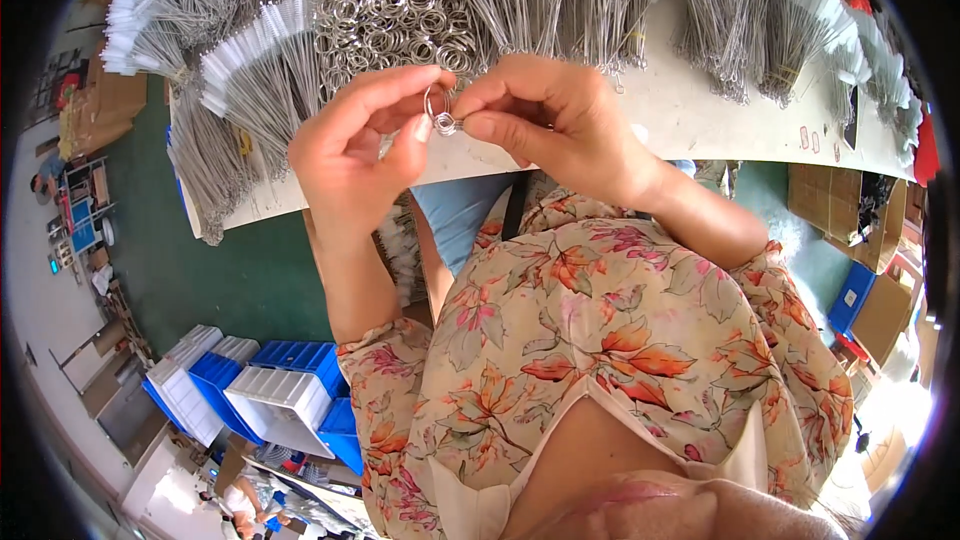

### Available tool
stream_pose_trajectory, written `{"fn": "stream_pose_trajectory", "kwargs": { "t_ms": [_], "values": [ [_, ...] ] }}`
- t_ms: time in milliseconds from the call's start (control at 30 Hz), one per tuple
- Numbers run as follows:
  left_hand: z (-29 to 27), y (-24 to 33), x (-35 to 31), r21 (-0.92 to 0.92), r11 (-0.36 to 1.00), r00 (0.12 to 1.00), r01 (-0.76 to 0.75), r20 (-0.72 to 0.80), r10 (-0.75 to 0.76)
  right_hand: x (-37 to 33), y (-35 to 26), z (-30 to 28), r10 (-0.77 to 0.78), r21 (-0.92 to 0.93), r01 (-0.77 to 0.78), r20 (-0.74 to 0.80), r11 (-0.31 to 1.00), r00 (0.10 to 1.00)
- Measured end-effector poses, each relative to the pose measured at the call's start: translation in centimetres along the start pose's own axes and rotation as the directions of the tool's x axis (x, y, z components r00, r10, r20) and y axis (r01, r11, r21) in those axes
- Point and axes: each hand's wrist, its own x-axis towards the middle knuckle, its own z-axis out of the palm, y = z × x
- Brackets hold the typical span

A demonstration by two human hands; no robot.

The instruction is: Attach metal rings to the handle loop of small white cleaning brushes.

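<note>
We have the left hand (362, 148) narrowly gripping a metal split ring (427, 100), the right hand (560, 118) pinching what look like small wire loops (446, 124)!

A passage is running along the near right edge of the counter (740, 133), while piled metal rings (392, 15) and bundled wire brushes (535, 0) are blocking its far side.
</note>
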Motion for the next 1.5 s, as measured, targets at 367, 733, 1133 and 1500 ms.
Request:
{"fn": "stream_pose_trajectory", "kwargs": {
  "t_ms": [367, 733, 1133, 1500],
  "values": [
    [0.3, 0.2, -0.2, 0.08, 0.996, 0.999, -0.032, 0.001, 0.032, 0.3, -0.1, 0.4, -0.181, -0.124, 0.166, -0.12, 0.978, 0.976],
    [0.0, -1.8, -0.3, 0.055, 0.996, 0.998, 0.067, 0.019, -0.068, 0.6, 2.0, 0.1, -0.273, -0.293, 0.235, -0.094, 0.927, 0.958],
    [-13.7, -9.5, 2.4, 0.902, 0.115, 0.885, 0.416, -0.372, -0.281, -1.3, 7.6, -2.9, -0.507, -0.77, 0.56, 0.367, 0.306, 0.78],
    [-11.0, -8.8, 2.6, 0.895, 0.024, 0.883, 0.445, -0.434, -0.181, -1.0, 4.8, -13.0, -0.295, -0.893, -0.315, -0.411, 0.323, 0.863]
  ]
}}
